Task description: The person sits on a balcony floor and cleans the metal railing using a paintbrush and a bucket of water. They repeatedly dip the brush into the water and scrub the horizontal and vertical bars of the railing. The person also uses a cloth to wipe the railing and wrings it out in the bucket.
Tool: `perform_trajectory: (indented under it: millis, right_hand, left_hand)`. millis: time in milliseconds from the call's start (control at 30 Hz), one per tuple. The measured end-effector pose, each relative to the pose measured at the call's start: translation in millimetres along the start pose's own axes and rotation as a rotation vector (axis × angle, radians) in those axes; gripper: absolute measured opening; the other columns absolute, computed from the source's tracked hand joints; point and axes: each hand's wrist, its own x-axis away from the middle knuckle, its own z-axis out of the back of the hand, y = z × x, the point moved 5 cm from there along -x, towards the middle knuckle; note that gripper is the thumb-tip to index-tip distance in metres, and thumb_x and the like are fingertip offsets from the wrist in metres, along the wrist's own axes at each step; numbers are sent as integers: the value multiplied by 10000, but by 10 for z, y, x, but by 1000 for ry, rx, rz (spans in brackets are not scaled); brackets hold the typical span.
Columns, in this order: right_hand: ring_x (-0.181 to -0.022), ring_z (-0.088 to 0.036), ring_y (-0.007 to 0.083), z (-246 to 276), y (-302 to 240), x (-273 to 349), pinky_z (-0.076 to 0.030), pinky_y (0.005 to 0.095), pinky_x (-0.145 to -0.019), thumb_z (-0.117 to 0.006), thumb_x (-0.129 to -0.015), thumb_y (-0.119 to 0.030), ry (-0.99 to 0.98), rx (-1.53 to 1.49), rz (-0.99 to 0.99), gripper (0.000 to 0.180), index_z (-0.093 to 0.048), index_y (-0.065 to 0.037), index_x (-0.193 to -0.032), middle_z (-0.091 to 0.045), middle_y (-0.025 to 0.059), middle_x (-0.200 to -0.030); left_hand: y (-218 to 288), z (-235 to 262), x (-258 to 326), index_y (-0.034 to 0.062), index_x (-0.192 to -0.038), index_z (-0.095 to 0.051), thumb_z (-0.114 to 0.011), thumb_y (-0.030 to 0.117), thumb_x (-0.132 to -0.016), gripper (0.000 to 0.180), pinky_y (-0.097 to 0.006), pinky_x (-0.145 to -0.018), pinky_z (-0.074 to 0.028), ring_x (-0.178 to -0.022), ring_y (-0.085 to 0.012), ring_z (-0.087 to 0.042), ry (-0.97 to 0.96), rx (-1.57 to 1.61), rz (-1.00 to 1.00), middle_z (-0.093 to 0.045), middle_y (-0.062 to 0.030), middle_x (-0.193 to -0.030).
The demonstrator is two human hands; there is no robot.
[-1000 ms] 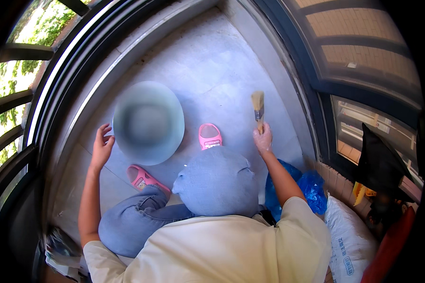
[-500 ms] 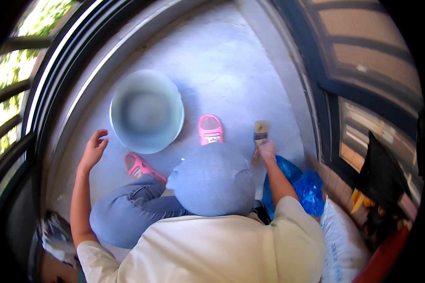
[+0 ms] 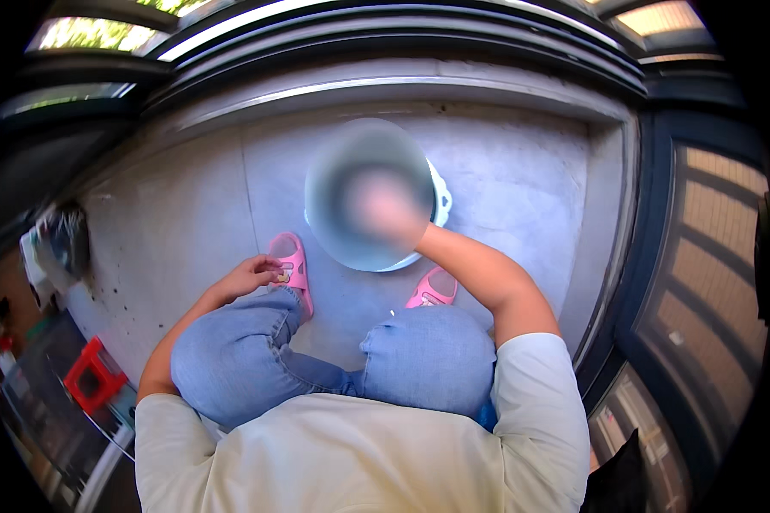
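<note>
Grip unclear — right hand (image 3: 385, 209) blurred inside basin (image 3: 441, 192), left hand (image 3: 250, 275) loosely curled beside pink sandal (image 3: 293, 261).

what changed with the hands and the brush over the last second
The right hand swung from the floor at the person's right, where it held a paintbrush, over into the round basin; that area is blurred now, so the brush cannot be made out. The left hand drew back from beside the basin to rest at the left pink sandal. The person stays crouched, knees bent, both sandals planted on the grey floor.
</note>
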Motion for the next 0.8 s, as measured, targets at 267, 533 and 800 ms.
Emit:
perform_trajectory:
  millis: [267, 533, 800]
  right_hand:
    - [-969, -539, 178, 171, -114, -37, -455, 318, -841, -480, -889, -120, 121, 270, 19, 268, -521, -56, -1145, -559, 77, -1078]
    - [-912, -567, 254, 485, -840, 99, -466, 358, -805, -572, -788, -91, 129, 580, 2, 315, -558, -36, -1098, -585, 119, -1012]
    - [-909, -577, 355, 191, -205, 102, -551, 399, -673, -511, -816, -110, 13, 1212, -311, 298, -515, -89, -1114, -478, 176, -1076]
  left_hand:
    - [-405, -147, 0, 7, -1103, -517, -546, 51, -849, 259, -281, -892, -430, -1021, -162, -545, 94, 26, -12, -585, -96, -1062]
    - [437, -631, 233, 7, -953, -599, -497, 118, -864, 176, -292, -800, -448, -865, -141, -590, -269, -290, -39, -634, -68, -898]
    - [909, -588, -442, 18, -1111, -520, -450, 151, -893, 265, -352, -776, -502, -820, -209, -604, 4, -137, 87, -571, -106, -998]
